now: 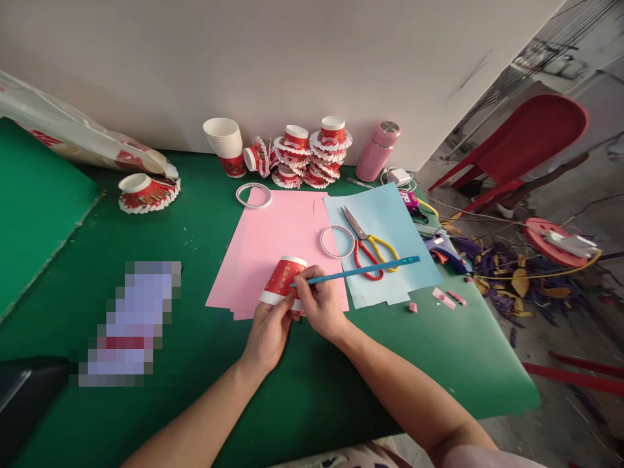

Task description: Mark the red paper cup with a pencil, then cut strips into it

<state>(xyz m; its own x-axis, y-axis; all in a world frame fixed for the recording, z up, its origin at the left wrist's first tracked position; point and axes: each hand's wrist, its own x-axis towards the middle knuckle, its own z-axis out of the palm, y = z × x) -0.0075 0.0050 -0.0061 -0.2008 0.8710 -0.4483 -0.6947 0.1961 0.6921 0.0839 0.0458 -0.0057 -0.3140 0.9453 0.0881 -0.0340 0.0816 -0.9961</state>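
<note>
A red paper cup [281,278] with white bands lies tilted over the near part of the pink paper sheets [244,260]. My left hand [268,331] is closed round its lower end. In my right hand [322,302] is a blue pencil [361,271], its point against the cup's side and its far end reaching over the scissors. The scissors [368,244], with one red and one yellow handle, lie on light blue paper [414,260]. One roll of white tape [337,242] rests across the pink and blue sheets, another [253,195] at the pink paper's back left corner.
Along the wall stand stacked white cups [223,140], several red cups with pleated white rims [331,146] and a pink flask [377,153]. Another pleated cup [146,193] sits at left. A blue glue gun [448,253] lies by the green table's [205,377] right edge.
</note>
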